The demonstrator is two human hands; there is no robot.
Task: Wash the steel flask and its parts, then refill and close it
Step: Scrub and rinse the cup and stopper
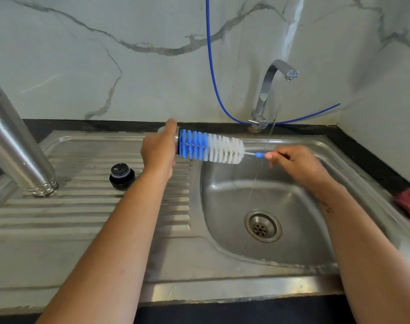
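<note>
Left hand grips what looks like the steel cup, mouth sideways over the sink for drainage. Right hand pinches the brush handle. Flask inverted on drainboard.

Stopper and flask on drainboard

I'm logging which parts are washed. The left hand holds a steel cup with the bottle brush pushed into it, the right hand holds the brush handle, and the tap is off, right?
Not quite: the tap is running; the head view shows a thin stream falling past the bottle brush into the sink. The left hand, steel cup and right hand are as stated.
</note>
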